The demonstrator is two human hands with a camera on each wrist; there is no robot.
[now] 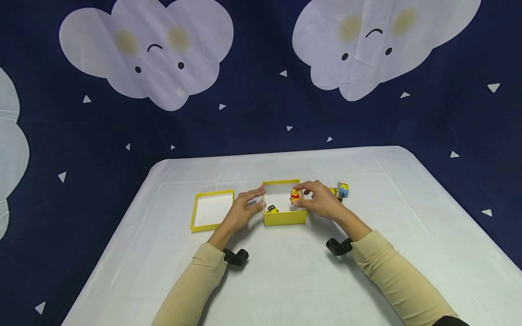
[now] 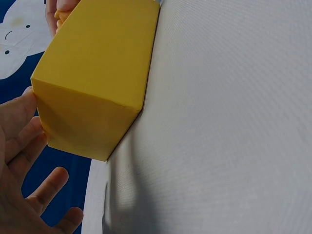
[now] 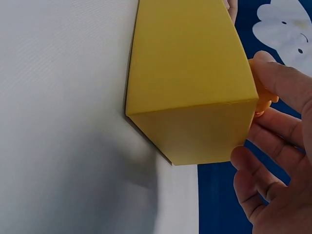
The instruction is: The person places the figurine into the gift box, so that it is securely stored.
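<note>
A yellow open box (image 1: 284, 219) with a white inside stands on the table. Over the right part of its opening, my right hand (image 1: 324, 201) pinches an orange bear figurine (image 1: 294, 195) in a red shirt between thumb and fingers. Only part of the bear figurine (image 3: 265, 100) shows past the box edge in the right wrist view. My left hand (image 1: 242, 210) touches the left wall of the box with loosely extended fingers. A yellow goggled minion figurine (image 1: 272, 209) is inside the box, at the front left corner, partly hidden by the front wall.
Left of the box lies a shallow yellow box lid (image 1: 205, 227), white side up. Beyond my right hand is a blue and yellow minion figurine (image 1: 343, 189) with other small figures, partly covered by the hand. A white cloth covers the table (image 1: 285, 280); a dark blue cloud-print cloth (image 1: 261, 122) hangs behind.
</note>
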